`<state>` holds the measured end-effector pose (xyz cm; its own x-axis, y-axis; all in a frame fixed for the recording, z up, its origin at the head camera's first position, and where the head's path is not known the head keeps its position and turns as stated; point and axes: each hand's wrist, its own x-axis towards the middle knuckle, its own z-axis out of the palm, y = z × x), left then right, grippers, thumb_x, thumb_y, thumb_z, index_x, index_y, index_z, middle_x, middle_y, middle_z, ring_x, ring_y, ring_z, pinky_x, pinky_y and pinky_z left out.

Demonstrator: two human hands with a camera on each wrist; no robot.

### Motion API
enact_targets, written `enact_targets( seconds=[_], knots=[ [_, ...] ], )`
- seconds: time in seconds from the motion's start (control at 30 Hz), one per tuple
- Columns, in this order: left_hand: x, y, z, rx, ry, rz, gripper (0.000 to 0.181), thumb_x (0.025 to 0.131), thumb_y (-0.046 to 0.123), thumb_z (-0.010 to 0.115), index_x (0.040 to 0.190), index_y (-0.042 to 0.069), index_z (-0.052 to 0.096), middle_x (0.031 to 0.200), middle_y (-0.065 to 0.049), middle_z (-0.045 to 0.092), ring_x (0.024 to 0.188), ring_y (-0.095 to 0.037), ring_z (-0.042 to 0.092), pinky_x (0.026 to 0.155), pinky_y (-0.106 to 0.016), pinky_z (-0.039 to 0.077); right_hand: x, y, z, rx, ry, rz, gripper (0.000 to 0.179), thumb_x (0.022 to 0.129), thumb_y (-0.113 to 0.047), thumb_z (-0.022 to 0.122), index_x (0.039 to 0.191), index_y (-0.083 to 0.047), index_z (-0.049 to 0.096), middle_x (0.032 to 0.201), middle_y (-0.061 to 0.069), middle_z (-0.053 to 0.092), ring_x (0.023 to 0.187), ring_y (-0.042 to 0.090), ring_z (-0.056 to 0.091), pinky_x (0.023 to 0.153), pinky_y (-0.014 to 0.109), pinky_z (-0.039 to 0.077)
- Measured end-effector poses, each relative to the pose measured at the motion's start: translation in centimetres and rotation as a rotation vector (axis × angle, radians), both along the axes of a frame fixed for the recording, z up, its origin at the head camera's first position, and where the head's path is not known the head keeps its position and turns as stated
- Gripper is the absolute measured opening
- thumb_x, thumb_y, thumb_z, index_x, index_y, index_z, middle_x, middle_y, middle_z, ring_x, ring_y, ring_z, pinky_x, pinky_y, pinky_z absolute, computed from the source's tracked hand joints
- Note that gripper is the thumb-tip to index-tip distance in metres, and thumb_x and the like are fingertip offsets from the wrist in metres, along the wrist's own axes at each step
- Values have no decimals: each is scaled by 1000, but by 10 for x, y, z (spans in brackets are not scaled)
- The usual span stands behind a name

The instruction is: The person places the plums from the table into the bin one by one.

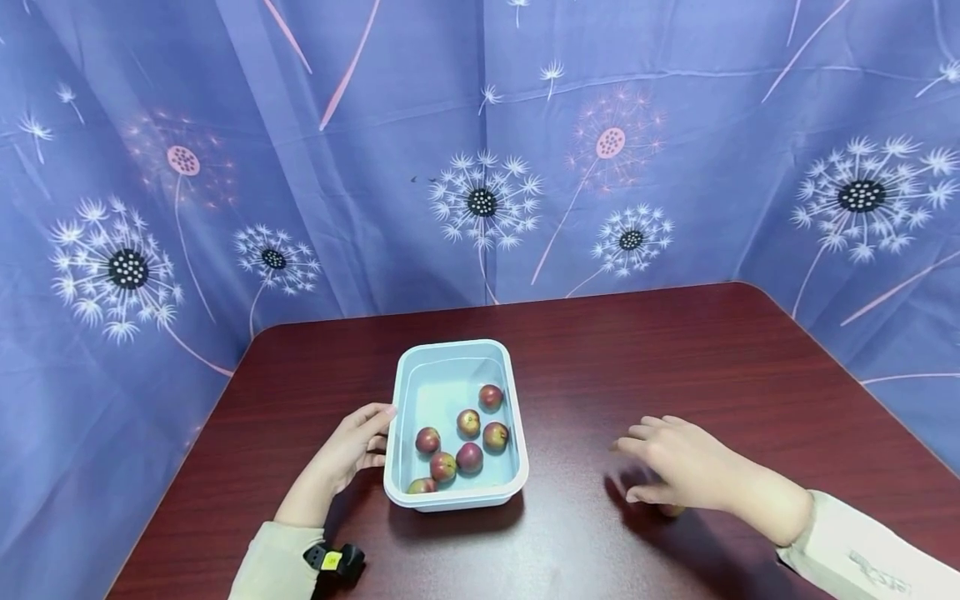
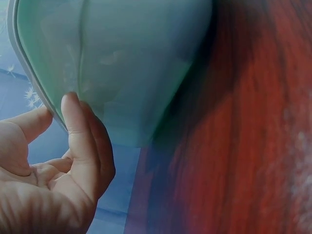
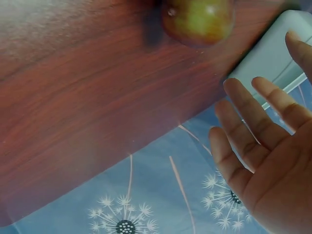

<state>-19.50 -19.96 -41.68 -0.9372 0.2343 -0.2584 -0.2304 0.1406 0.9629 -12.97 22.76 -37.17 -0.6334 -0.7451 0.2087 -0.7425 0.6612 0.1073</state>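
A light blue plastic container [image 1: 435,396] stands on the table, with several red and yellow-green plums [image 1: 469,457] gathered toward its near and right side. My left hand [image 1: 358,442] holds the container's left rim; the left wrist view shows the fingers [image 2: 80,141] against the outer wall and the thumb at the rim. To the right of the container, my right hand [image 1: 675,462] hovers with its fingers spread and nothing in them. Beneath it a single plum [image 3: 197,19] lies on the table, mostly hidden by the hand in the head view.
The dark red wooden table [image 1: 600,350] reaches back to a blue curtain [image 1: 375,208] printed with dandelions, which also hangs along both sides. A black wrist device [image 1: 341,560] sits at the left sleeve.
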Motion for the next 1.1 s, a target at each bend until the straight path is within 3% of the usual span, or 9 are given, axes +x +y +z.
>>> enact_targets(
  seconds=[0.3,0.6,0.8,1.1],
  knots=[
    [0,1,0,-1,3,-3,47,100,34,47,127,-4,44,87,1,60,73,-10,62,65,-26,53,8,15,-8,34,-20,-56,47,63,-44,81,94,-12,66,84,-3,63,74,17,57,63,35,46],
    [0,1,-1,3,-3,10,45,100,33,47,125,-4,45,84,2,59,71,-9,61,63,-26,52,13,21,-16,72,-151,-145,45,55,-37,87,88,-19,63,76,-12,55,70,12,54,61,34,45],
    [0,1,-2,3,-7,6,45,100,33,47,126,-4,44,86,1,60,73,-10,62,65,-26,53,14,26,-21,87,-229,-177,45,53,-26,88,91,-17,65,82,-7,63,77,19,62,64,41,49],
    [-1,2,-3,-3,-2,-3,49,100,35,47,128,-5,43,88,0,60,75,-10,62,66,-27,53,11,27,-23,56,-181,-162,37,55,-27,87,78,-23,58,71,-16,52,68,11,57,59,35,44]
  ],
)
